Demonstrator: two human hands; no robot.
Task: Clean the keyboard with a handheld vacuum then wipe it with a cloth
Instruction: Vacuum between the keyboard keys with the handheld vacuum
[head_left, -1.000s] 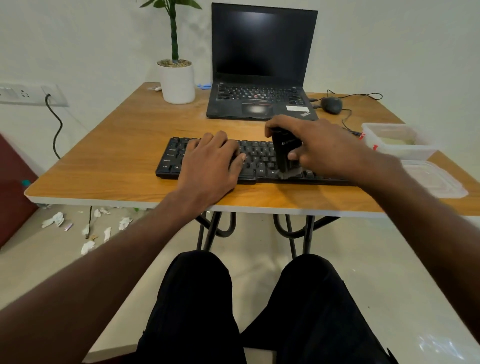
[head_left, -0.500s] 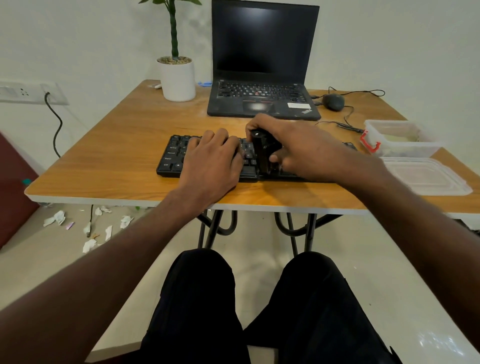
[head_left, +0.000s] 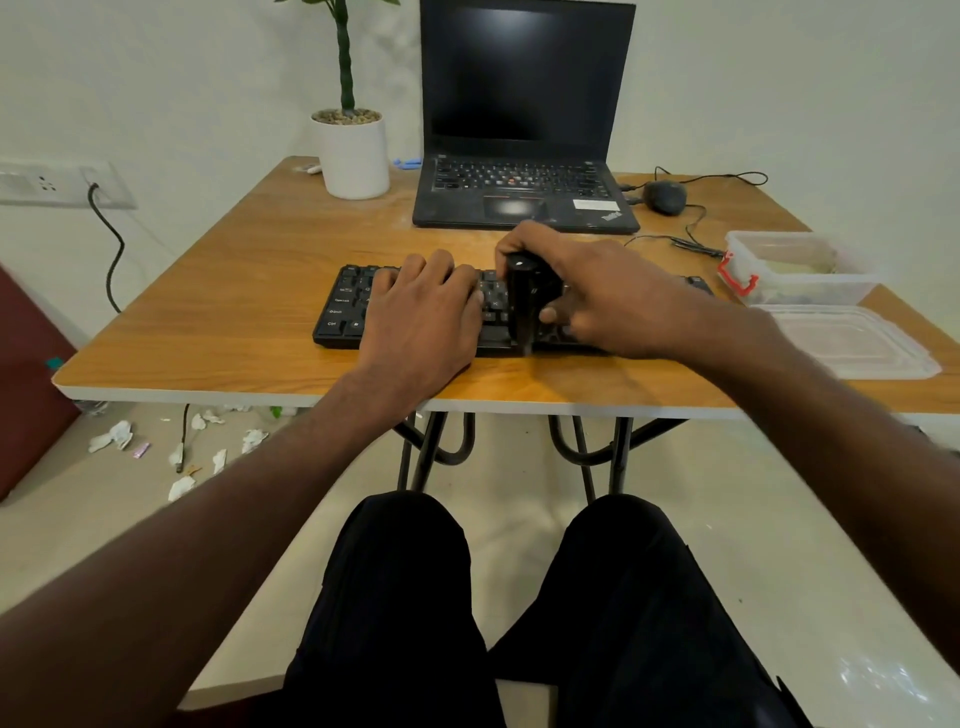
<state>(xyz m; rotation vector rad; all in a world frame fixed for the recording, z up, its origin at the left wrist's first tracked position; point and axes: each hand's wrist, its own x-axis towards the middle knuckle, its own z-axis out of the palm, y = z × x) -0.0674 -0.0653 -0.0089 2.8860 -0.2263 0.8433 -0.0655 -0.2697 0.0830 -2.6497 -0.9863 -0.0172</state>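
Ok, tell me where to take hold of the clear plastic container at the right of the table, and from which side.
Grip the clear plastic container by its two long walls just under the rim, coming from above. It stands upright and open-topped, its lid lying apart in front of it. Probably avoid the end with the red clip, which sticks out. The right hand is nearest but now holds the handheld vacuum.

The keyboard (head_left: 415, 312) lies near the front edge of the table (head_left: 234, 291). The left hand (head_left: 426, 312) rests flat on the keyboard's left half, fingers relaxed. The right hand (head_left: 597, 291) grips the handheld vacuum (head_left: 527, 296) upright at the keyboard's middle, nozzle end down on the keys. Behind the keyboard stands an open laptop (head_left: 524, 145); to the keyboard's right sit a clear container (head_left: 800, 270) and its lid (head_left: 852, 343).
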